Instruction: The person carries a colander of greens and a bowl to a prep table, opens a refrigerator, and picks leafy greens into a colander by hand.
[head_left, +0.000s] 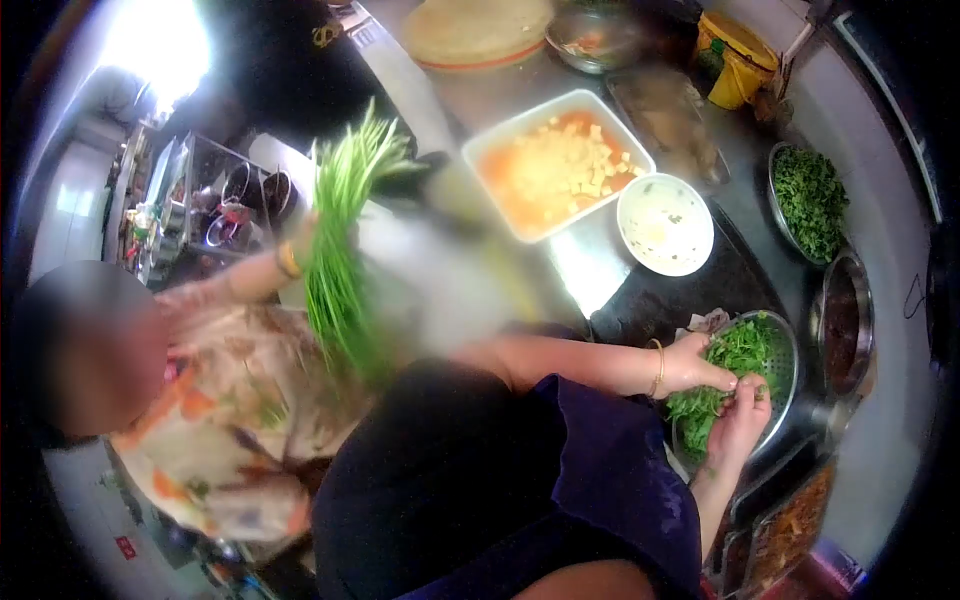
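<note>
A metal colander (pixel 786 372) with small round holes holds a heap of leafy greens (pixel 742 345). My left hand (pixel 697 364), with a bracelet at the wrist, is over the colander, its fingers closed on some of the greens. My right hand (pixel 740 415) meets it there, thumb and fingers pinched together on a bit of the same greens. The fingertips of both hands nearly touch. Some of the greens lie beneath and between my hands, partly hidden by them.
A white bowl (pixel 688 254) stands beside a white tray of pale cubes (pixel 595 172) in orange liquid. Chopped greens fill a metal bowl (pixel 812 205); a dark-filled bowl (pixel 845 325) is nearby. Another person (pixel 250 400) holds long green stalks (pixel 345 230). A yellow bucket (pixel 738 75) stands at the back.
</note>
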